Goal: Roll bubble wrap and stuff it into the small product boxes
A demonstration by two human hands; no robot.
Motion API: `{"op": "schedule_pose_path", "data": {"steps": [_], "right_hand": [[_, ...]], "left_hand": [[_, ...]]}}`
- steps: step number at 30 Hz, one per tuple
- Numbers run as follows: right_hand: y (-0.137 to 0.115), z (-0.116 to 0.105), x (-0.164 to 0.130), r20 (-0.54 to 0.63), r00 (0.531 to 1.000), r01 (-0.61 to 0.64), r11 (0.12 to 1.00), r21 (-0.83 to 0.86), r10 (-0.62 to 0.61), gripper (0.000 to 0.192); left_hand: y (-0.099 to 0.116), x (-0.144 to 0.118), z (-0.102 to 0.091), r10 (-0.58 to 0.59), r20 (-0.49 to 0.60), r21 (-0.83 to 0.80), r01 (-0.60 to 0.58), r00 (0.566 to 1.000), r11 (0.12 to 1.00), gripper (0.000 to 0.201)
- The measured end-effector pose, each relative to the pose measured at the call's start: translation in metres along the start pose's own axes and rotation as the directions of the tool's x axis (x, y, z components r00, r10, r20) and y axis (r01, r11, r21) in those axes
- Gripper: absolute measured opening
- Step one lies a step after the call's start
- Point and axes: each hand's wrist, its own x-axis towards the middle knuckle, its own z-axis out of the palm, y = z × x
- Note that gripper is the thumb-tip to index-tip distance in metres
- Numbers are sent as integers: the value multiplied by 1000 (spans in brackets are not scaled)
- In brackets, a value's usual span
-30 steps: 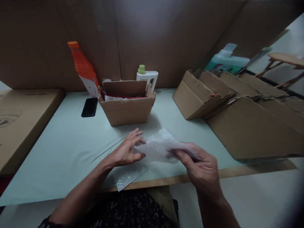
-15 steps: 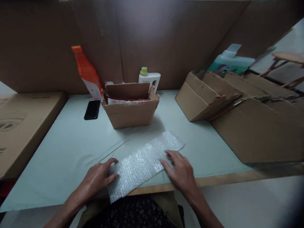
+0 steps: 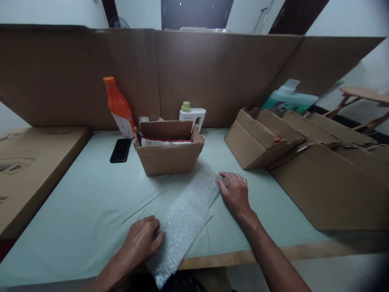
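Observation:
A long strip of clear bubble wrap (image 3: 185, 219) lies diagonally on the pale green table top (image 3: 85, 190), its near end hanging over the front edge. My left hand (image 3: 142, 241) presses the near left side of the strip, fingers curled on it. My right hand (image 3: 234, 190) rests on the strip's far right corner, fingers bent over its edge. Just behind the strip stands a small open cardboard box (image 3: 168, 152) with white and red packets inside.
A black phone (image 3: 120, 150), an orange bottle (image 3: 119, 106) and a white jug with a green cap (image 3: 191, 114) stand at the back. Folded cardboard boxes (image 3: 304, 162) are stacked on the right, a flat carton (image 3: 27, 166) on the left. A cardboard screen (image 3: 194, 73) walls the back.
The bubble wrap, held up in both hands a second ago, now lies flat on the table. My right hand slid to its far corner and my left to its near side.

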Motion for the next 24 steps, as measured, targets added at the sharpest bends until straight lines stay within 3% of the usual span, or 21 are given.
{"op": "schedule_pose_path", "data": {"steps": [3, 6, 9, 11, 13, 16, 20, 24], "right_hand": [[-1, -3, 22, -104, 994, -7, 997, 72, 15, 44], [-8, -5, 35, -85, 996, 45, 961, 272, -23, 50], [-26, 0, 47, 41, 998, 21, 880, 474, -46, 59], [-43, 7, 57, 110, 994, -44, 822, 568, -22, 66], [-59, 15, 65, 148, 989, -106, 771, 627, 15, 66], [-75, 23, 63, 152, 986, -156, 743, 651, 73, 50], [-80, 25, 51, 97, 988, -151, 750, 644, 116, 28], [-83, 31, 70, 79, 990, -142, 756, 639, 119, 28]], "left_hand": [[1, -2, 0, 65, -23, -125, -68, 998, 990, 27], [-17, 10, -13, -5, -269, -308, -81, 963, 948, 32], [-42, 46, -37, -203, -544, -496, -117, 814, 860, 63], [-51, 76, -54, -263, -613, -582, -201, 745, 788, 81], [-53, 103, -64, -243, -629, -644, -320, 739, 695, 85], [-48, 118, -58, -222, -625, -698, -410, 748, 587, 75], [-44, 106, -36, -258, -572, -729, -338, 778, 596, 54], [-42, 111, -49, -273, -584, -725, -340, 765, 599, 57]]}}
